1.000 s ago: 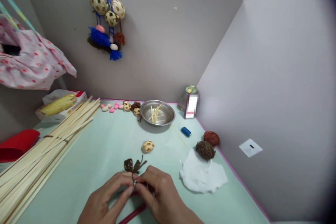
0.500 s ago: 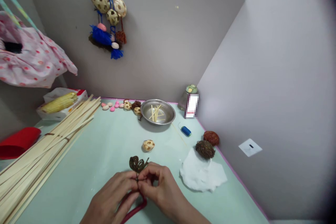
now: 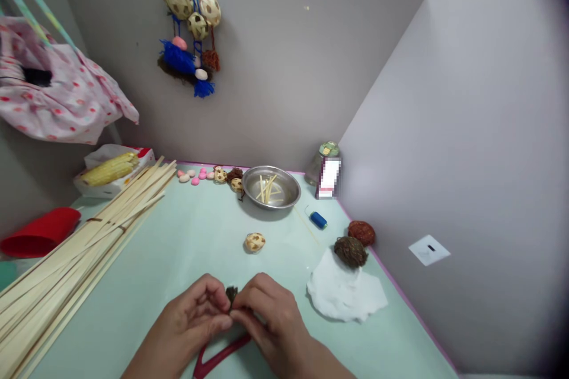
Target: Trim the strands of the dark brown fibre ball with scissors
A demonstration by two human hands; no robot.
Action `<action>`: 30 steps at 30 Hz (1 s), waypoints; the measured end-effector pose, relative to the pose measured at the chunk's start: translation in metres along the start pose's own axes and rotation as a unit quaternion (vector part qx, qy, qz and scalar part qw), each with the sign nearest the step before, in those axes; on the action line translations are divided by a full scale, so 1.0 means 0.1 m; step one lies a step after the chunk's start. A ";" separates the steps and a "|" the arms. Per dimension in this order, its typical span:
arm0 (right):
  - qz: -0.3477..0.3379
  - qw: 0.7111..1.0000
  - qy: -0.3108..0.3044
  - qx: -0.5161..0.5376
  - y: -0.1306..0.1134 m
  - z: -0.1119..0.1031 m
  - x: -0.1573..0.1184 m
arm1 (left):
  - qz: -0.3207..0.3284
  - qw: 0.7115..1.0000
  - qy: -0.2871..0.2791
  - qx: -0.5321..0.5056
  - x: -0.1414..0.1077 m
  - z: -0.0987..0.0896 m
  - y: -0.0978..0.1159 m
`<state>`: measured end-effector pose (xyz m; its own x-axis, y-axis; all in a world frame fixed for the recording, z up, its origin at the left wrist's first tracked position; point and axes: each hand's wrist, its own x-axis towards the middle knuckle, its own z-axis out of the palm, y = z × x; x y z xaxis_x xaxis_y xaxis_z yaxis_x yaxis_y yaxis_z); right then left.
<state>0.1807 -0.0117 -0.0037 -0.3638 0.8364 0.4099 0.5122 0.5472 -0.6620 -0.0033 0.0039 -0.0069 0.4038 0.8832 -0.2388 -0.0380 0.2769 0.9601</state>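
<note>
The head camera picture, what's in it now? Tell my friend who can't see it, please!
A person's left hand and right hand meet at a small dark yarn bundle over a pale green table, with a red handle nearby. Beyond are a woven ball and a metal bowl of pale strips; long strips lie left, a white sheet right.

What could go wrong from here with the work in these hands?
The dark yarn bundle, held only at fingertips where the left hand and right hand meet, might slip or come loose. The red handle lying close by could get in their way. The blue spool, on its side, could roll if bumped.
</note>
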 end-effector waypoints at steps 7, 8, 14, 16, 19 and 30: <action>0.109 0.992 -0.014 0.057 -0.03 -0.12 0.07 | 0.026 0.996 0.082 0.002 0.01 -0.14 0.03; 0.131 0.990 -0.015 0.051 -0.03 -0.13 0.08 | 0.025 0.994 0.102 -0.016 0.01 -0.14 0.05; 0.194 0.978 -0.056 0.047 -0.01 -0.17 0.09 | 0.027 0.979 0.154 -0.131 -0.01 -0.15 0.11; 0.203 0.976 -0.066 0.054 0.01 -0.16 0.08 | 0.022 0.975 0.156 -0.158 -0.01 -0.17 0.10; 0.243 0.962 -0.069 0.103 0.05 -0.16 0.09 | -0.010 0.970 0.147 -0.191 0.02 -0.19 0.11; 0.313 0.848 -0.095 0.416 0.06 -0.22 0.16 | 0.005 0.981 0.159 -0.115 0.03 -0.16 0.09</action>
<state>0.1952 0.0051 0.0129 -0.3817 0.8919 -0.2426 -0.0458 -0.2803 -0.9588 -0.0171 0.0152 -0.0018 0.0991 0.9493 -0.2984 -0.2611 0.3141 0.9128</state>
